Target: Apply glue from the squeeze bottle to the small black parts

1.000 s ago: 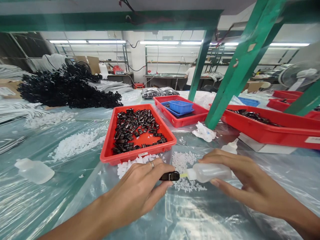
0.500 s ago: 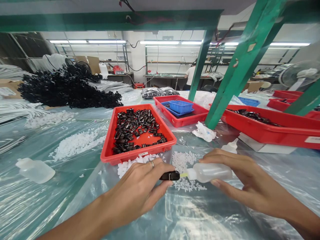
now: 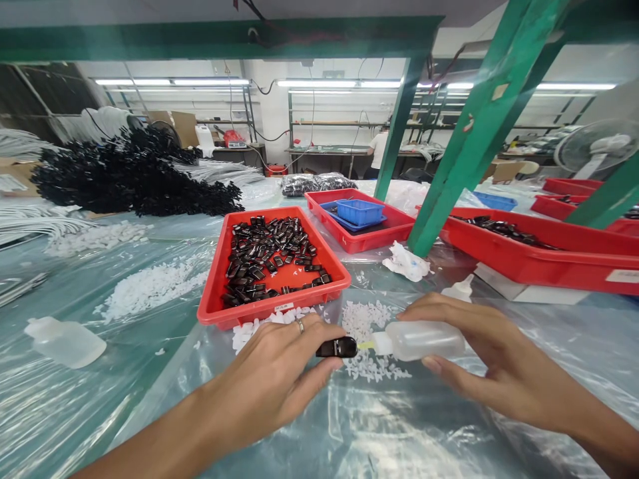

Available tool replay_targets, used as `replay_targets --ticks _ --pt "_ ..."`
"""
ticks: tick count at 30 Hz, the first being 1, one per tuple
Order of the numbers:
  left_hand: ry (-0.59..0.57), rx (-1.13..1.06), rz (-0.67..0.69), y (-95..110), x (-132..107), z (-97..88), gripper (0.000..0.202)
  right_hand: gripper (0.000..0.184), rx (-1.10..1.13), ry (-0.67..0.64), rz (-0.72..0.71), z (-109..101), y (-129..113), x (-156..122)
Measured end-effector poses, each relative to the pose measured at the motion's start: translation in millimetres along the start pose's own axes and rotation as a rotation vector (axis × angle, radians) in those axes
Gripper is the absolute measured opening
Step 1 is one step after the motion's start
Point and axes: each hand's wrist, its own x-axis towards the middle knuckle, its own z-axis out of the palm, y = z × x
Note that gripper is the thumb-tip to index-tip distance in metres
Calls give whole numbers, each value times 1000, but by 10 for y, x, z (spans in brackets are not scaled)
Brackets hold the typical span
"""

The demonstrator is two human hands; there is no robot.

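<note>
Between thumb and fingers, my left hand (image 3: 279,366) grips a small glossy black plastic piece (image 3: 337,347), its rounded end facing right. My right hand (image 3: 484,359) is closed around a translucent squeeze bottle (image 3: 424,340) lying sideways. The bottle's thin yellowish nozzle tip (image 3: 366,345) meets the end of the black piece; whether it goes inside, I cannot tell. Beneath the nozzle lies a scatter of small white pieces (image 3: 367,316). Just beyond my left hand stands a red tray (image 3: 239,314) with many similar black pieces (image 3: 267,253) in it.
A second squeeze bottle (image 3: 67,342) lies at the left, near a white heap (image 3: 150,289). Behind are a black bundle (image 3: 130,176) and another red tray (image 3: 359,245) holding a blue basket (image 3: 359,211). A green post (image 3: 454,146) rises at the right beside crumpled tissue (image 3: 407,261).
The view has shifted slightly, moving everything a little to the left. Both hands keep their holds, and the nozzle stays at the black piece's end.
</note>
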Motion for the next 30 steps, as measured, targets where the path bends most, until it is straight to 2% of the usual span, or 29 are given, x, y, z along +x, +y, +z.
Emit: replay_targets --ticks 9,15,30 --pt "-36 -43 21 23 70 -48 35 19 60 11 30 22 -76 21" --pt "-65 -120 6 32 75 -63 38 23 32 16 -28 21 -89 8" --pt "-187 -46 -45 7 49 -55 37 26 20 43 -31 66 -40 -5"
